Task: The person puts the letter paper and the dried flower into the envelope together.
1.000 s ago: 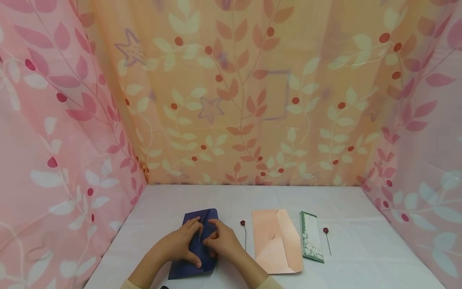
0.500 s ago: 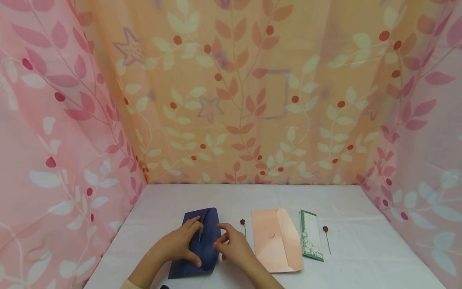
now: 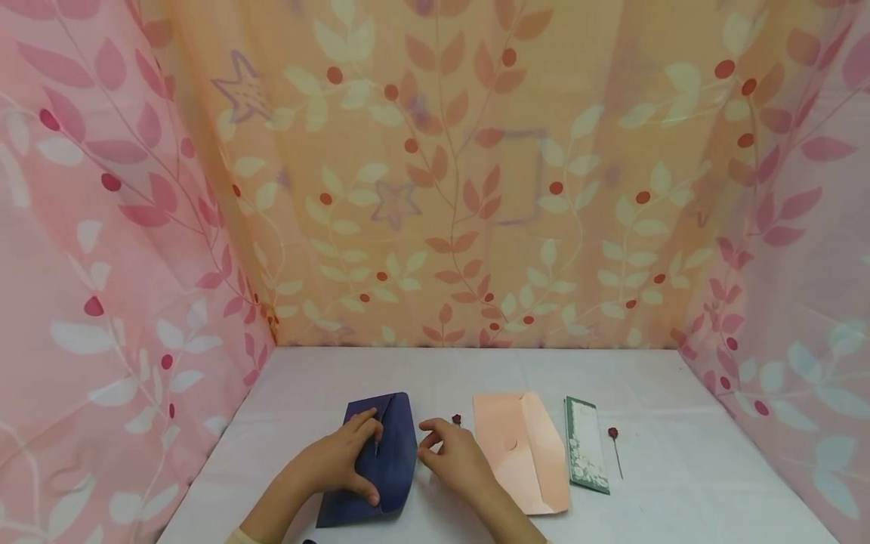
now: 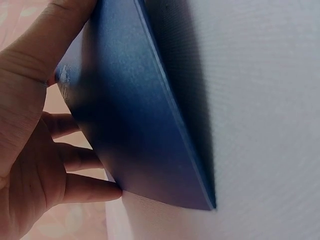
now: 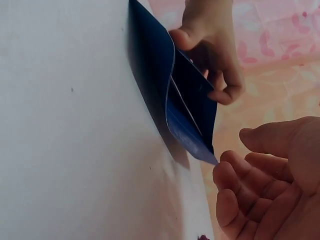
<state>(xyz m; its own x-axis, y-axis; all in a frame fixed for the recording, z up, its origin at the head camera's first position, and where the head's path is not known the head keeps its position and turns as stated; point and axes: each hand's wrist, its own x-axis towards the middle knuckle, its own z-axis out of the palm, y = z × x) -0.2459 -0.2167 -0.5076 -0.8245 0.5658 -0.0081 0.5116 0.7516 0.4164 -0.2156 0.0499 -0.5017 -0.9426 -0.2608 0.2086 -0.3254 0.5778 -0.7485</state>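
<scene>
A navy blue envelope [image 3: 397, 461] lies left of the middle of the table, its flap folded out to the right. My left hand [image 3: 331, 459] rests on its body, thumb and fingers spread. The left wrist view shows several fingertips touching the edge of the envelope [image 4: 135, 100]. My right hand [image 3: 462, 461] is just right of the flap, fingers loosely bent, holding nothing. In the right wrist view the mouth of the envelope gapes, and a thin pale edge [image 5: 185, 102] shows inside it. A dried red rose [image 3: 457, 418] sits behind my right hand, its stem mostly hidden.
On the right lie a peach envelope [image 3: 499, 419], a green card with white flowers [image 3: 588, 449] and a second dried red rose [image 3: 613, 434]. A small dark object [image 3: 309, 541] shows at the bottom edge. Patterned curtains [image 3: 435, 189] enclose the white table [image 3: 693, 423].
My right hand has moved right, away from the middle of the navy envelope, to just beyond the flap. The flap has opened further out to the right. The left hand has stayed in place.
</scene>
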